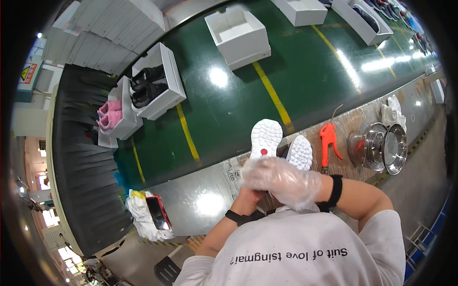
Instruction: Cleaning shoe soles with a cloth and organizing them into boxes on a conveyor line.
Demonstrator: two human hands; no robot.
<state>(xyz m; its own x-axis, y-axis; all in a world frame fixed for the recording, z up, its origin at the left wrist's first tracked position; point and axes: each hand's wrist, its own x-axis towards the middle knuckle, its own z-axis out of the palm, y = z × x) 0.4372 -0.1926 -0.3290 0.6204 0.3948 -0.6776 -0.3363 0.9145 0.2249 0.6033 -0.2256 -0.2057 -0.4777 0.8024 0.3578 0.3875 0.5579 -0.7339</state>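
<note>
Your right hand (281, 181), in a clear plastic glove, lies across the front of the pair of white-soled shoes (266, 138) that you hold up in front of your chest, soles turned toward the camera. Its grip looks closed over the shoes, though the glove hides the fingers and you cannot tell how tightly. Your left hand (250, 194) sits under and behind the right one; most of it is covered, so whether its grip is closed on the shoes cannot be told. The second sole (300, 152) shows just right of the first, both above the edge of the foil-covered table (200, 200).

As for how far along things are: the shoes are in hand, not yet set down or boxed. On the green conveyor belt (229, 105) an open white box (238, 31) stands empty, while another box holds black shoes (148, 86) and one more holds pink shoes (109, 114). So some pairs are already boxed and this pair remains.

An orange air blow gun (329, 140) and two steel bowls (381, 148) lie on the table to your right, a phone (156, 212) on white cloth to your left.
</note>
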